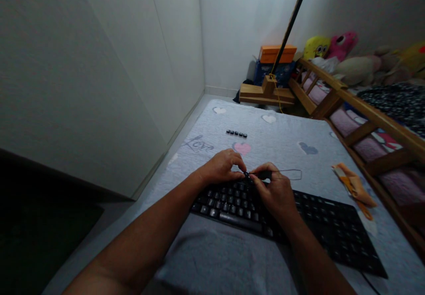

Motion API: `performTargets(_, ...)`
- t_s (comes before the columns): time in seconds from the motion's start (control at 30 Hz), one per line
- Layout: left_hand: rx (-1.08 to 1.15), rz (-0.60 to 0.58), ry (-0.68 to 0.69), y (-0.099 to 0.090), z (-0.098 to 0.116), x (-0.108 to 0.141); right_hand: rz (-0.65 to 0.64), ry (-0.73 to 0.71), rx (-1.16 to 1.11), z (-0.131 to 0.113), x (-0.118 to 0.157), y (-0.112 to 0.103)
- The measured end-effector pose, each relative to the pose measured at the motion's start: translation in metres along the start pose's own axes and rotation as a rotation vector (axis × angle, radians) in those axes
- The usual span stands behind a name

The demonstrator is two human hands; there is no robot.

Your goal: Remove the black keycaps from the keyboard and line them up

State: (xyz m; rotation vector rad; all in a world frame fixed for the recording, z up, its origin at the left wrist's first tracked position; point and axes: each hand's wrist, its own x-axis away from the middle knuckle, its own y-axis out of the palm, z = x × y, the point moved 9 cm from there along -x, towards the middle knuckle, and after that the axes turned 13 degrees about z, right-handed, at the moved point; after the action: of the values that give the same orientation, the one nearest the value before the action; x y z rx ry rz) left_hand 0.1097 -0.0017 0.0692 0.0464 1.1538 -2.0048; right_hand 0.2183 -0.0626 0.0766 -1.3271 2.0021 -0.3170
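A black keyboard (241, 220) lies at a slant on the cloth-covered surface in front of me. Over its top rows, my left hand (224, 166) is closed in a pinch at a small black keycap (246, 175). My right hand (277, 193) grips a wire keycap puller (264, 175) by its dark handle; one wire loop sticks out to the right. The fingertips of both hands meet at the keycap, so the exact contact there is hard to make out. Beyond my left hand, several loose black keycaps (236, 133) stand in a short row.
An orange cloth (360, 186) and a yellow-handled brush (348, 184) lie to the right. A wooden bed rail (372, 109) borders that side, and a pale cabinet (139, 64) the left. Behind stands a wooden base (265, 92) with a dark pole. The keyboard's cable (368, 281) runs off near the front.
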Motion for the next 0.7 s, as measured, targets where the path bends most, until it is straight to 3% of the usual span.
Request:
performTargets(0.23,-0.015,0.057,-0.01,-0.004,0.003,0.001,0.013,0.001,0.02,0.003,0.001,-0.002)
performTargets(0.43,0.038,0.097,-0.025,-0.01,0.002,0.0,0.146,-0.106,-0.038,-0.006,0.0,-0.016)
performTargets(0.57,0.059,0.099,-0.023,-0.01,0.001,-0.001,0.081,-0.118,-0.09,-0.01,0.0,-0.011)
performTargets(0.7,0.081,0.115,0.018,-0.011,0.004,0.0,0.001,-0.182,0.005,-0.011,-0.003,-0.003)
